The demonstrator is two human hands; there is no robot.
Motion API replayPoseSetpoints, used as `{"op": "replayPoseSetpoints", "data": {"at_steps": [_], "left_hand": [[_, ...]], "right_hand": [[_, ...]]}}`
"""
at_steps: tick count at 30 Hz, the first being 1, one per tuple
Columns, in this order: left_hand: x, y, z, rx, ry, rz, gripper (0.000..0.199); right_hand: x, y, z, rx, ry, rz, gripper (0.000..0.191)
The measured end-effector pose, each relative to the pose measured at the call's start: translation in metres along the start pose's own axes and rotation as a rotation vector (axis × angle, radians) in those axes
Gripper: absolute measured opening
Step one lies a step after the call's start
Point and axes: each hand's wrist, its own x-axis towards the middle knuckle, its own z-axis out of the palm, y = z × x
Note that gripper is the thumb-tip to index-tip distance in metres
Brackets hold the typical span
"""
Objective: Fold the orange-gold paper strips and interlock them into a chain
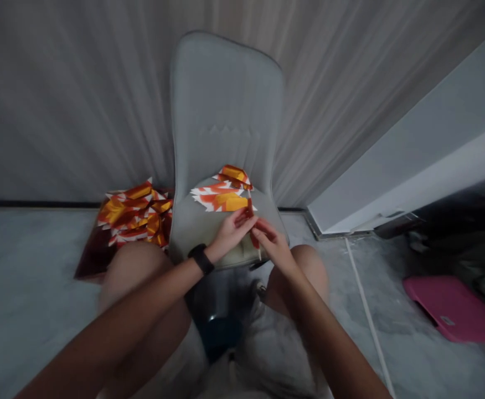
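Observation:
My left hand (pixel 232 233) and my right hand (pixel 269 241) meet above a grey chair seat (pixel 209 235), with fingers pinching a narrow orange foil strip (pixel 251 224) between them. The strip's lower end hangs past my right fingers. Just beyond my hands, a loose stack of zigzag-edged orange, gold and white foil paper pieces (pixel 221 194) lies on the seat. A larger heap of the same foil pieces (pixel 137 213) sits on the floor left of the chair. A black watch band (pixel 201 259) circles my left wrist.
A dark red sheet (pixel 95 257) lies under the floor heap. My knees flank the chair seat. Behind the chair hangs a grey curtain. On the right are a white wall corner, a white cable on the floor, and a pink flat case (pixel 454 310).

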Motion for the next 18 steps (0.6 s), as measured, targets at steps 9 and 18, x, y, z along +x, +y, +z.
{"op": "replayPoseSetpoints", "data": {"at_steps": [9, 18], "left_hand": [[0.003, 0.009, -0.011, 0.0, 0.014, -0.001, 0.046], [0.006, 0.006, -0.038, 0.042, 0.091, -0.086, 0.043]], "right_hand": [[0.014, -0.008, -0.002, 0.044, -0.049, 0.169, 0.055], [0.039, 0.015, 0.008, 0.0, -0.112, 0.139, 0.038]]}}
